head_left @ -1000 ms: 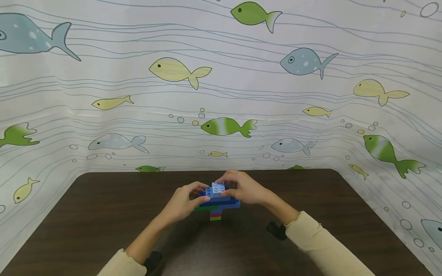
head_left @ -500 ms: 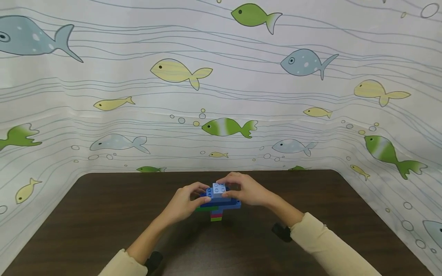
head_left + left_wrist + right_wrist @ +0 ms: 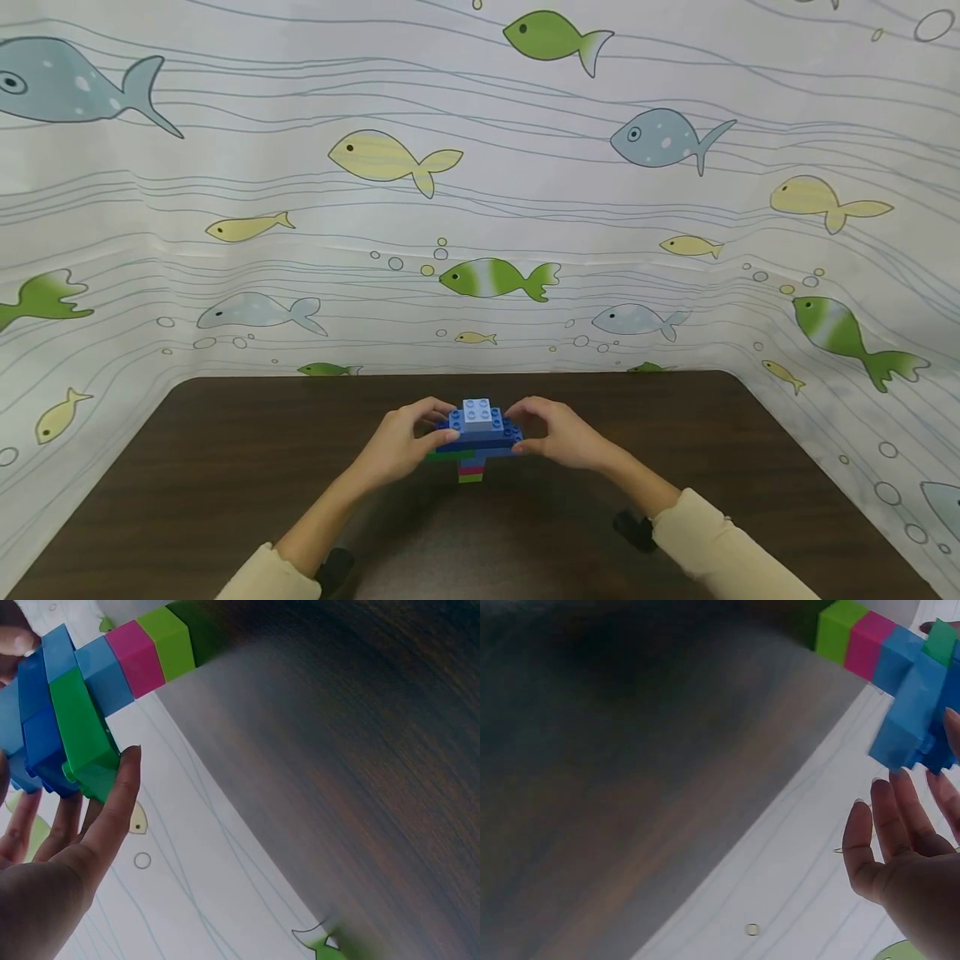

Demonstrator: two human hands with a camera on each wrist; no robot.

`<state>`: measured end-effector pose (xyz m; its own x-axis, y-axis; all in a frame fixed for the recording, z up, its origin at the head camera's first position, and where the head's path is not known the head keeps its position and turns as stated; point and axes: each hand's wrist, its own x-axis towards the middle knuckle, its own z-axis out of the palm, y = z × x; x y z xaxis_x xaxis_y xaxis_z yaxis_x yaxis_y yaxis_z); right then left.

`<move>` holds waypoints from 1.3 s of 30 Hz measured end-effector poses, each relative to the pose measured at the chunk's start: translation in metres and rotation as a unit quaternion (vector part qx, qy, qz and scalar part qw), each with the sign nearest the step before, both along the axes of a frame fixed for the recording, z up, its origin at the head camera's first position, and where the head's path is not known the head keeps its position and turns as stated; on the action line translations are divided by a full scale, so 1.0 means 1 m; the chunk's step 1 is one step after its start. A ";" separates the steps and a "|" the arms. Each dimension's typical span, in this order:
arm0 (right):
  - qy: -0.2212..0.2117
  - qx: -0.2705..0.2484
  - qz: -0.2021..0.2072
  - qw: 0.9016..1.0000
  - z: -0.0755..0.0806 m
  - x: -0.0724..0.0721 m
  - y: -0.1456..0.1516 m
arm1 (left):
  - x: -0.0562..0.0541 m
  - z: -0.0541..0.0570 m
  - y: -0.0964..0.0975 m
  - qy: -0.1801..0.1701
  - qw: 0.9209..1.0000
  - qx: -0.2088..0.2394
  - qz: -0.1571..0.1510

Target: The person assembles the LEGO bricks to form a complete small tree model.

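A toy brick structure (image 3: 476, 434) stands on the table at centre, wide above and narrow below. A pale blue brick (image 3: 477, 412) tops it, over wider blue layers. A green brick (image 3: 84, 735) juts out on the left side. The narrow stem has a blue, a pink (image 3: 136, 654) and a lime brick (image 3: 166, 641). My left hand (image 3: 397, 442) holds the structure's left end, thumb in front and fingers behind. My right hand (image 3: 566, 435) is at the right end, its fingers loosely spread; thumb and fingertips are at the blue bricks. Contact there is hard to tell.
A dark wood-grain table (image 3: 247, 467) lies beneath the structure. A white sheet with printed fish (image 3: 491, 277) rises behind the table and along both sides. Dark wrist cameras (image 3: 634, 531) sit under both forearms.
My right hand has left the pale blue top brick and shifted right and slightly down to the structure's right end. My left hand keeps its hold. The view has tilted slightly.
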<state>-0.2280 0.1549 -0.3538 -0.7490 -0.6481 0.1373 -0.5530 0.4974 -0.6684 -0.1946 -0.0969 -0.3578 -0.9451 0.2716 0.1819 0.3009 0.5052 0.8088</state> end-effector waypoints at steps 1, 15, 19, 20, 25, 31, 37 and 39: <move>0.001 0.000 -0.005 1.000 -0.002 0.000 0.002 | 0.000 0.000 0.000 0.000 1.000 0.000 0.000; -0.020 0.001 -0.036 0.999 -0.016 0.005 0.003 | 0.002 -0.005 -0.001 0.012 1.000 0.008 -0.002; -0.027 -0.005 -0.037 0.999 -0.015 0.006 0.004 | 0.001 -0.009 -0.005 0.018 1.000 0.009 -0.025; -0.026 -0.007 -0.036 0.999 -0.015 0.005 0.004 | 0.000 -0.010 -0.006 0.017 0.999 0.008 -0.032; -0.038 -0.021 -0.048 0.998 -0.015 0.001 0.007 | -0.002 -0.015 -0.012 0.001 0.999 -0.001 -0.039; -0.105 -0.071 -0.040 0.991 -0.018 -0.004 0.009 | -0.005 -0.020 -0.011 -0.037 0.999 0.007 0.007; -0.170 -0.111 -0.027 0.979 -0.025 -0.010 0.009 | -0.008 -0.024 -0.010 -0.045 0.999 0.001 0.025; -0.182 -0.110 -0.033 0.977 -0.028 -0.011 0.008 | -0.009 -0.025 -0.010 -0.047 0.999 -0.004 0.023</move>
<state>-0.2395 0.1626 -0.3822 -0.8129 -0.5822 -0.0142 -0.2316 0.3456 -0.9094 -0.2033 -0.1071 -0.3828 -0.9693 0.2289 0.0900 0.2003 0.5226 0.8287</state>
